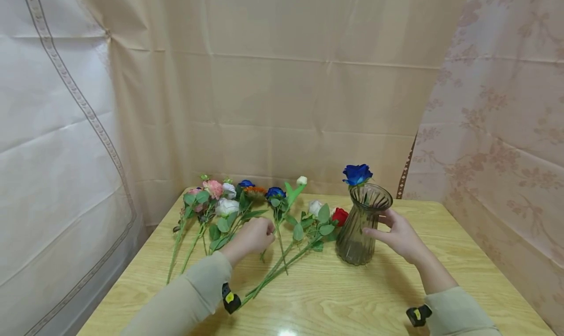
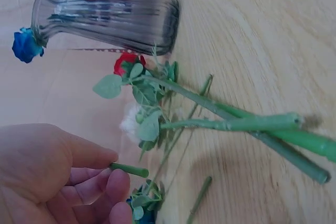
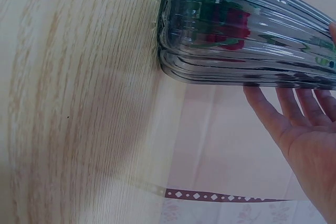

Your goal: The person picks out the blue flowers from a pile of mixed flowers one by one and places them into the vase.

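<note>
In the head view, my left hand [image 1: 250,235] is above the table among the flowers. Its thumb and fingers pinch a green stem [image 2: 131,170], whose cut end pokes out in the left wrist view. That stem appears to lead up to the small white tulip [image 1: 301,180] with bright green leaves. My right hand [image 1: 402,237] grips the ribbed, smoky glass vase [image 1: 356,245], thumb on the near side and fingers round the right side. The vase stands upright on the table, slightly tilted. One blue rose [image 1: 357,174] is in it, its bloom above the rim.
Left of the vase lie a red rose [image 1: 340,216] and a white flower [image 1: 315,207], long stems pointing toward me. Another blue rose [image 1: 275,194] lies behind my left hand. Pink flowers [image 1: 213,189] and a white rose [image 1: 226,206] are farther left. Curtains [image 1: 308,91] hang behind the table.
</note>
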The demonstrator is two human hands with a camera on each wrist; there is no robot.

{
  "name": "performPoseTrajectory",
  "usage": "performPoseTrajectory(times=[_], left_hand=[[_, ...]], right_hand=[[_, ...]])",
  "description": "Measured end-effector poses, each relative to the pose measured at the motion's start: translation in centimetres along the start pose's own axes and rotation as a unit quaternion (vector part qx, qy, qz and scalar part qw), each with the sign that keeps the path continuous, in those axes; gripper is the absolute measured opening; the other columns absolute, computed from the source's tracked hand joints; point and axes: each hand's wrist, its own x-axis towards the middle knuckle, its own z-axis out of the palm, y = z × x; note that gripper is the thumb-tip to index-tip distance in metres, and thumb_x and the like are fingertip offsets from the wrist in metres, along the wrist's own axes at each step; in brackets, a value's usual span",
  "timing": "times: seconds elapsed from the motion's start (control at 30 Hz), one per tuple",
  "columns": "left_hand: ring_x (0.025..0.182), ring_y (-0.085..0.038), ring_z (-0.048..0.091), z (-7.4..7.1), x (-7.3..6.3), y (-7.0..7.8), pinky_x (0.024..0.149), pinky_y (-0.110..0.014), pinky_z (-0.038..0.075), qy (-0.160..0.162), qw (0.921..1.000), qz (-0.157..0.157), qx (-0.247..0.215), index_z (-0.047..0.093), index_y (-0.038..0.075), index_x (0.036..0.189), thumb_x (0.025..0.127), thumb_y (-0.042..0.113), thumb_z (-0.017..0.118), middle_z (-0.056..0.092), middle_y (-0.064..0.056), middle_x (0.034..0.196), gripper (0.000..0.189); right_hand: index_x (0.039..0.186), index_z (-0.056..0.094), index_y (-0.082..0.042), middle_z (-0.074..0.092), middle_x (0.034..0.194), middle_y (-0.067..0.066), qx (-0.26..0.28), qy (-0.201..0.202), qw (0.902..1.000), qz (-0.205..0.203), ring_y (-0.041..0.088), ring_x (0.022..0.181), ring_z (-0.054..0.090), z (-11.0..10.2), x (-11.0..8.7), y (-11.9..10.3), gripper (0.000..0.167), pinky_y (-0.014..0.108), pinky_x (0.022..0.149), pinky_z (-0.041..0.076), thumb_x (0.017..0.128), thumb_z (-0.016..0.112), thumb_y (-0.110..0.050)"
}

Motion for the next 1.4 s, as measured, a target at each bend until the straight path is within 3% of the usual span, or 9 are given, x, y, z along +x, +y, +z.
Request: performPoseTrajectory(times=[0.13, 0.23, 0.37, 0.63, 0.97, 1.07, 1.23, 1.4], left_hand=[[0.061, -0.011, 0.049, -0.1, -0.3, 0.5, 0.059, -0.033, 0.044, -0.005, 1.0, 0.006, -0.001, 0.068, 0.011, 0.092, 0.097, 0.014, 0.067, 0.059, 0.002, 0.076, 0.006], [0.069, -0.012, 0.057, -0.1, -0.5, 0.7, 0.067, -0.036, 0.052, -0.009, 0.9999, 0.011, -0.001, 0.071, 0.009, 0.101, 0.097, 0.014, 0.067, 0.065, 0.001, 0.087, 0.007], [0.076, -0.013, 0.062, 0.1, -0.6, 1.0, 0.073, -0.037, 0.055, -0.021, 0.9996, 0.017, 0.004, 0.071, 0.009, 0.109, 0.098, 0.014, 0.066, 0.068, 0.0, 0.094, 0.014], [0.088, -0.015, 0.065, 0.5, -1.0, 1.3, 0.078, -0.037, 0.055, -0.046, 0.9979, 0.043, 0.018, 0.07, 0.011, 0.107, 0.098, 0.016, 0.067, 0.068, 0.003, 0.096, 0.011], [0.075, -0.009, 0.058, 1.3, -1.8, 1.2, 0.072, -0.031, 0.052, -0.082, 0.9925, 0.089, 0.019, 0.07, 0.008, 0.103, 0.096, 0.01, 0.069, 0.066, 0.004, 0.089, 0.007], [0.063, -0.007, 0.048, 1.7, -2.0, 1.0, 0.064, -0.027, 0.045, -0.098, 0.9899, 0.102, 0.009, 0.067, 0.009, 0.095, 0.095, 0.008, 0.07, 0.058, 0.006, 0.075, 0.003], [0.053, -0.008, 0.031, 2.1, -2.1, 0.7, 0.057, -0.025, 0.031, -0.108, 0.987, 0.119, -0.004, 0.057, 0.012, 0.08, 0.091, 0.005, 0.071, 0.039, 0.007, 0.061, 0.02], [0.054, -0.007, 0.033, 2.3, -2.1, 0.4, 0.06, -0.025, 0.033, -0.112, 0.9856, 0.126, -0.001, 0.059, 0.013, 0.08, 0.09, 0.005, 0.073, 0.04, 0.008, 0.061, 0.019]], right_hand=[[0.157, 0.037, -0.012, 0.044, 0.152, 0.022, 0.0, 0.001, 1.0, 0.003, 0.05, 0.136, 0.043, 0.0, 0.0, 0.0, 0.08, 0.066, 0.096, 0.046, 0.091, 0.08, -0.029], [0.156, 0.037, -0.011, 0.045, 0.152, 0.022, 0.0, 0.001, 1.0, 0.004, 0.05, 0.135, 0.043, 0.0, 0.0, 0.0, 0.08, 0.066, 0.096, 0.047, 0.091, 0.08, -0.029], [0.157, 0.037, -0.011, 0.044, 0.152, 0.022, 0.001, 0.001, 1.0, 0.003, 0.05, 0.135, 0.043, 0.0, 0.0, -0.1, 0.081, 0.065, 0.096, 0.047, 0.091, 0.08, -0.029], [0.157, 0.037, -0.011, 0.045, 0.151, 0.022, -0.004, 0.003, 1.0, -0.001, 0.05, 0.135, 0.044, 0.0, 0.0, -0.2, 0.08, 0.065, 0.096, 0.047, 0.091, 0.08, -0.029], [0.157, 0.036, -0.01, 0.044, 0.152, 0.022, -0.009, 0.002, 1.0, -0.001, 0.05, 0.135, 0.044, 0.0, 0.0, -0.1, 0.08, 0.065, 0.096, 0.047, 0.092, 0.079, -0.03], [0.157, 0.037, -0.011, 0.044, 0.152, 0.022, -0.006, 0.002, 1.0, -0.003, 0.05, 0.135, 0.044, 0.0, 0.0, -0.1, 0.08, 0.065, 0.096, 0.047, 0.092, 0.08, -0.029], [0.157, 0.037, -0.011, 0.045, 0.152, 0.022, -0.005, 0.003, 1.0, -0.005, 0.05, 0.134, 0.045, 0.1, 0.1, 0.0, 0.08, 0.065, 0.096, 0.047, 0.091, 0.08, -0.029], [0.156, 0.037, -0.01, 0.045, 0.151, 0.022, -0.005, 0.003, 1.0, -0.004, 0.05, 0.134, 0.045, 0.1, 0.1, 0.0, 0.08, 0.065, 0.096, 0.047, 0.092, 0.08, -0.029]])
